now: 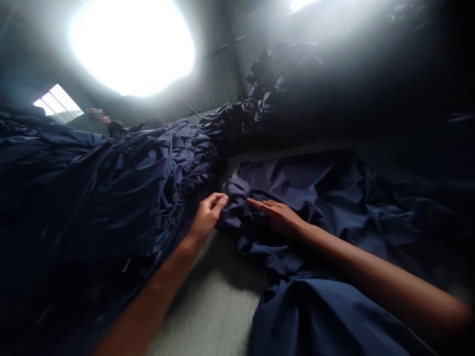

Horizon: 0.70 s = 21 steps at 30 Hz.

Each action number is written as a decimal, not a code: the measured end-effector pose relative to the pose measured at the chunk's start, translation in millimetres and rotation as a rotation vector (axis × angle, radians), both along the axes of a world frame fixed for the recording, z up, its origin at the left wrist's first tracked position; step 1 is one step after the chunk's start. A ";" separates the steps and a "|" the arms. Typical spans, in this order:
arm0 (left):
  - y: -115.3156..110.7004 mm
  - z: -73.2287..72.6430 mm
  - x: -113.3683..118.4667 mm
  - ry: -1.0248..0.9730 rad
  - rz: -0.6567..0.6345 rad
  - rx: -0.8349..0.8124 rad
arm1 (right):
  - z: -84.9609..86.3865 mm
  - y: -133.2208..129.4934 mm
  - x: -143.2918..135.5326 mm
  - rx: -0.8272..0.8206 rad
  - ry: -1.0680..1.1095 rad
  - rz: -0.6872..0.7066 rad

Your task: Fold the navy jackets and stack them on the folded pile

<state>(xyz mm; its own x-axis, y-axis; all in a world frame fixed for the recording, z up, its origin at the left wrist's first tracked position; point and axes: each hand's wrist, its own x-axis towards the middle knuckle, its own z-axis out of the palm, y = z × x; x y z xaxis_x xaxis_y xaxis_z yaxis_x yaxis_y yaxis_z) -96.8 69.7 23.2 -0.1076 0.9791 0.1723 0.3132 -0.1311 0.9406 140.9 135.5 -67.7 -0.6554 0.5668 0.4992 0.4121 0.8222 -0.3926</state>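
A dark navy garment (282, 178), its exact kind hard to make out, lies crumpled across the grey surface in front of me. My left hand (208, 213) is at its left end, thumb and fingers pinched together on the edge of the bunched cloth. Stretched out and close together, the fingers of my right hand (282, 216) rest on the same garment, a short way right of the left hand. The right palm faces down, and its underside is hidden. More navy cloth (326, 316) hangs in folds nearest to me, below the right forearm.
A tall stack of navy garments (129, 173) with small pale tags fills the left side. Another dark heap (267, 94) rises at the back. The grey surface (208, 306) shows between them. Part of a person (102, 117) is visible behind the left stack. A bright lamp (133, 44) glares overhead.
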 end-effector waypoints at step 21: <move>11.9 -54.0 -16.1 0.483 -0.113 0.003 | 5.2 -4.9 0.5 -0.004 -0.109 -0.070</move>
<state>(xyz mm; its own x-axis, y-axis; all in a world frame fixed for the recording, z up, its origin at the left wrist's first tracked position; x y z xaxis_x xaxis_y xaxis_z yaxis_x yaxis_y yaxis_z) -112.9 81.7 -30.8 0.0924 0.9795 0.1792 0.6967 -0.1922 0.6911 141.4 130.6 -62.5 -0.6645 0.6149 0.4247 0.5089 0.7885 -0.3455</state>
